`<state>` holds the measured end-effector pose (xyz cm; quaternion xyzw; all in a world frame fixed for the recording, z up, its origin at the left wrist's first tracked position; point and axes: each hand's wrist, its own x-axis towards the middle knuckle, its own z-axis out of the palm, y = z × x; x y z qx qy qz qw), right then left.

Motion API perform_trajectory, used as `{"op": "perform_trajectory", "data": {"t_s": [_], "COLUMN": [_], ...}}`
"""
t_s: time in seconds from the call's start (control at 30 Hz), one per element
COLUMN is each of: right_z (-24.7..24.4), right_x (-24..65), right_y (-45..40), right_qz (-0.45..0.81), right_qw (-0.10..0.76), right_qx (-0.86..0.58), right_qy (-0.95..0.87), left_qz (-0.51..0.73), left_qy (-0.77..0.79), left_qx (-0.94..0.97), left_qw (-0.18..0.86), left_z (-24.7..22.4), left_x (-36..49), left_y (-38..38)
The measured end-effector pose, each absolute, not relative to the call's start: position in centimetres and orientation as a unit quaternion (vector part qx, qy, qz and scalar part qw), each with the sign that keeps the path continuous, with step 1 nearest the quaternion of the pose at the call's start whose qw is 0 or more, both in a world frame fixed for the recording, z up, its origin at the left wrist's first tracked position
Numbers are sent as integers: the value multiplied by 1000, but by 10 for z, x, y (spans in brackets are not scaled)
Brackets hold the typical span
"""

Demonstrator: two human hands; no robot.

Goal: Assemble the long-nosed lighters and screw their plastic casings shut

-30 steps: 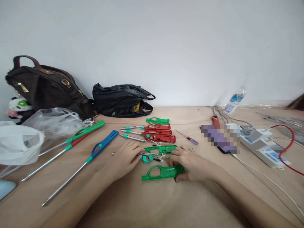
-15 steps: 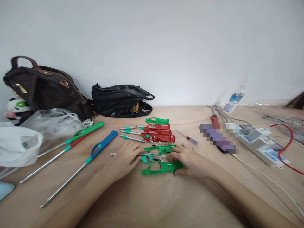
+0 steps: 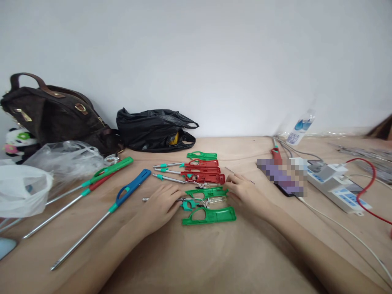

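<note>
My left hand [image 3: 167,201] is closed on the metal tube [image 3: 145,199] of an opened lighter, whose tip sticks out to the left. Wires, a teal trigger [image 3: 188,205] and a clear fuel tank [image 3: 217,199] lie to the right of those fingers. My right hand [image 3: 241,190] has its fingers bent together at the right end of a green shell half [image 3: 204,192]; whether they grip it is unclear. Nearer me lies another green shell half [image 3: 219,215], untouched. Behind are opened red lighters [image 3: 208,177] and a further green shell [image 3: 208,156].
Long lighters, one blue [image 3: 133,187], lie at left beside plastic bags [image 3: 27,190]. A black bag [image 3: 150,128] and a backpack [image 3: 61,110] stand by the wall. At right are a phone [image 3: 283,179], a power strip [image 3: 346,198] and a bottle [image 3: 301,128].
My right hand has left the near green shell and moved back to the farther shell's right end, now covering the screwdriver's handle. My left hand stays on the tube.
</note>
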<state>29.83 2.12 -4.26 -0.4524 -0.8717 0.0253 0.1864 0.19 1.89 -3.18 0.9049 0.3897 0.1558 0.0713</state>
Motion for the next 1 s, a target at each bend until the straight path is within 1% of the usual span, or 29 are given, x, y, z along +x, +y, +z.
{"op": "perform_trajectory", "data": {"t_s": [0.2, 0.3, 0.4, 0.53, 0.6, 0.67, 0.77, 0.87, 0.93, 1.0], "right_z": [-53, -55, -52, -32, -18, -5, 7, 11, 10, 7], "right_x": [297, 296, 296, 300, 302, 304, 303, 301, 298, 296], "right_y": [29, 29, 27, 18, 11, 4, -5, -12, -16, -19], "right_qz": [-32, -39, -32, 30, 81, 137, 224, 305, 335, 335], "right_qw": [208, 194, 203, 233, 250, 247, 204, 124, 71, 42], "right_qx": [-401, -413, -435, -457, -453, -451, -411, -365, -345, -334], "right_qy": [-892, -889, -877, -858, -852, -847, -860, -871, -874, -880], "left_qz": [180, 190, 192, 218, 219, 222, 261, 337, 373, 378], "left_qy": [376, 378, 387, 415, 417, 404, 381, 365, 355, 345], "left_qx": [904, 900, 897, 881, 880, 885, 883, 865, 856, 858], "left_qw": [99, 105, 99, 66, 58, 64, 81, 74, 54, 39], "left_z": [-35, -41, -43, -29, -16, -6, -3, -13, -19, -19], "left_x": [4, 3, 2, -1, -2, -5, -7, -7, -7, -6], "left_y": [20, 21, 21, 19, 17, 14, 9, 5, 4, 5]}}
